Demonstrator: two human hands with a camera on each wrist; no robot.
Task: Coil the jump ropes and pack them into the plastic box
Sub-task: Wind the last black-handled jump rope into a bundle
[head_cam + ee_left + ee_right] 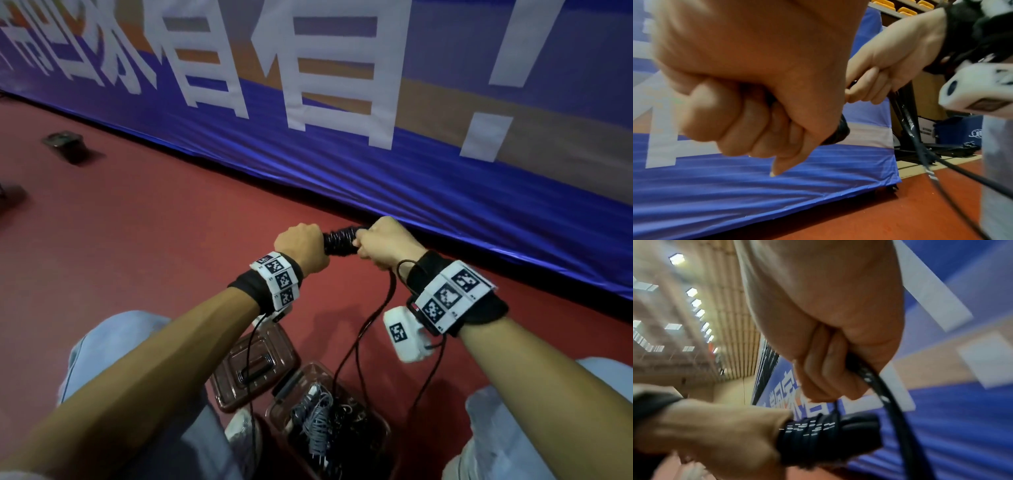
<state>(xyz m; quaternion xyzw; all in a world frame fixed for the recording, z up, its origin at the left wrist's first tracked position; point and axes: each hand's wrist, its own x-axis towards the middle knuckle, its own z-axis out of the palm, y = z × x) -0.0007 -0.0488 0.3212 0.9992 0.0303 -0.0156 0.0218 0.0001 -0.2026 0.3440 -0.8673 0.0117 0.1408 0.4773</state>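
Observation:
A black jump rope [340, 240] is wound in tight turns round its handles, held up between both hands above the red floor. My left hand [301, 245] grips the handle end in a fist [748, 116]. My right hand [383, 245] grips the loose black cord [879, 391] beside the wound turns [818, 431]. The free cord [370, 318] hangs down to the open clear plastic box [383, 428] between my knees, which holds grey and black ropes [318, 418].
The box's clear lid [253, 366] lies on the floor left of the box. A blue banner [376, 137] with white characters stands just beyond my hands. A small dark object [63, 142] lies on the floor at far left. My knees flank the box.

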